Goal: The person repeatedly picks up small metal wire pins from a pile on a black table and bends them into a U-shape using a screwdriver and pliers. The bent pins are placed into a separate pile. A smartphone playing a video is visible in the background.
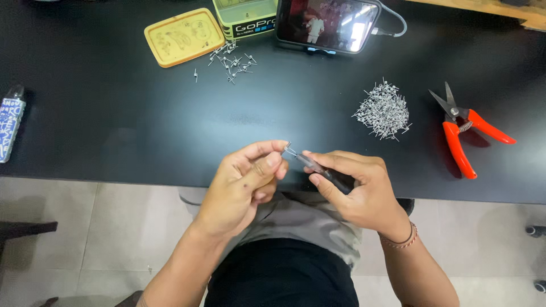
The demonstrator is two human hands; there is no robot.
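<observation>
left hand (242,182) pinches small coil (288,150) (right hand (355,187) grips tool (324,170)).

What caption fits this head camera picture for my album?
Two hands, left hand and right hand, work a tiny metal coil with a thin tool.

My left grip (250,173) and right grip (350,185) meet over the near edge of the surface (142,119), a small wire coil (288,150) between them and a thin tool (327,173) in the right. Toward the right edge lie the cutters (463,133), with a heap of coils (384,111) just to their left. Along the far edge stand a phone (327,23), a tin (244,17) to its left, and the tin's lid (183,36) farther left, with scattered coils (232,61) just before the tin. A bottle (10,122) lies at the left edge.
</observation>
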